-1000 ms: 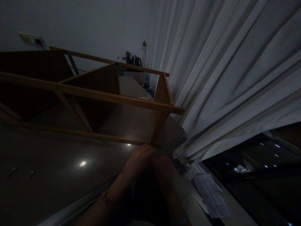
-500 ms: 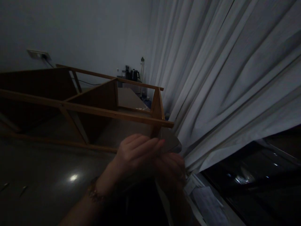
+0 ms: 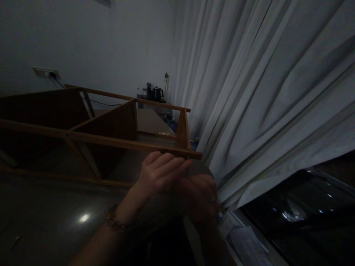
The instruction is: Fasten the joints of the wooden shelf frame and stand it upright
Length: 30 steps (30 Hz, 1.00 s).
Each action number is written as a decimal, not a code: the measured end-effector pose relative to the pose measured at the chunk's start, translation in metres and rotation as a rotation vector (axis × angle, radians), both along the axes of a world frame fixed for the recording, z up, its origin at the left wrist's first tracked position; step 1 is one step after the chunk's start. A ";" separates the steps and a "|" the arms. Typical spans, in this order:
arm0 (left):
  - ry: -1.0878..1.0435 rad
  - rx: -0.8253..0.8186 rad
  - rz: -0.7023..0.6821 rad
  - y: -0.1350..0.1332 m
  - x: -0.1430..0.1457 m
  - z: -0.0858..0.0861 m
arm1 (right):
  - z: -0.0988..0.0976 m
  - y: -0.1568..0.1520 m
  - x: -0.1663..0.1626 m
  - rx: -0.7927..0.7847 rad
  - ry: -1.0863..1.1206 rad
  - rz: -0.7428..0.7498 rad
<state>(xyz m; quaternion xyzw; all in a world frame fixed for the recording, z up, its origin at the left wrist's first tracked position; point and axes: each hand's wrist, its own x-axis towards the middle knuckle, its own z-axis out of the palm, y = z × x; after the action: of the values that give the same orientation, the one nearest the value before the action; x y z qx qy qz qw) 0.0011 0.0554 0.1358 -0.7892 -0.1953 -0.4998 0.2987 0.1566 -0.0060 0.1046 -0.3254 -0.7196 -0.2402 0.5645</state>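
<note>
Head view, very dim: the left hand point(image 3: 163, 171) lies with fingers stretched over the right hand point(image 3: 201, 195). Both are just below the near corner of the frame point(image 3: 133, 145), which lies on the table point(image 3: 55, 218). Whether either hand grips anything cannot be told. Work at that corner probably goes best with the frame held steady and both hands kept close.

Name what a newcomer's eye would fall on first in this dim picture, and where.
A long light-brown wooden shelf frame rests across the dark glossy table, filling the left half. Pale pleated curtains hang down the whole right side. In the lower middle, the left hand, with a beaded bracelet at its wrist, and the right hand come together by the frame's near corner.
</note>
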 end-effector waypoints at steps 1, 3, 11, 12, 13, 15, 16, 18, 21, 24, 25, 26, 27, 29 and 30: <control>0.005 0.000 0.000 0.001 0.000 0.000 | 0.000 0.001 0.000 -0.003 0.008 0.006; 0.012 -0.002 0.005 0.003 0.000 0.001 | 0.001 0.003 -0.001 -0.010 0.015 0.010; -0.015 0.079 0.078 0.008 0.001 0.007 | 0.010 0.005 -0.002 -0.060 0.038 0.016; -0.029 0.086 0.092 0.009 0.002 0.007 | 0.010 0.005 -0.002 -0.068 0.041 0.020; -0.044 0.088 0.105 0.010 0.002 0.007 | 0.010 0.006 -0.002 -0.077 0.044 0.021; -0.071 0.082 0.109 0.012 0.003 0.005 | 0.009 0.007 -0.002 -0.084 0.053 0.021; -0.074 0.071 0.095 0.013 0.003 0.004 | 0.009 0.008 -0.001 -0.086 0.056 0.024; -0.066 0.050 0.051 0.015 0.003 0.002 | 0.009 0.010 -0.001 -0.082 0.060 0.030; -0.056 0.023 0.016 0.016 0.000 -0.001 | 0.010 0.012 -0.001 -0.068 0.068 0.030; -0.052 0.011 0.028 0.014 -0.004 0.003 | 0.013 0.012 0.000 -0.053 0.070 0.020; -0.056 0.004 0.056 0.012 -0.005 0.005 | 0.013 0.012 0.001 -0.054 0.067 0.019; -0.058 -0.012 0.094 0.011 -0.006 0.008 | 0.014 0.011 0.001 -0.060 0.063 0.020; -0.052 -0.036 0.136 0.009 -0.008 0.011 | 0.014 0.011 0.002 -0.074 0.058 0.023; -0.001 -0.130 0.207 0.007 -0.008 0.018 | 0.013 0.011 0.003 -0.093 0.050 0.025; 0.041 -0.189 0.223 0.006 -0.008 0.021 | 0.013 0.011 0.003 -0.098 0.048 0.026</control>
<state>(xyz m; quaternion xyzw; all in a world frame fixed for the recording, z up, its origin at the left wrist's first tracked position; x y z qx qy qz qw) -0.0065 0.0615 0.1568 -0.7973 -0.3217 -0.4266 0.2809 0.1598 0.0051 0.1176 -0.3491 -0.7207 -0.1894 0.5682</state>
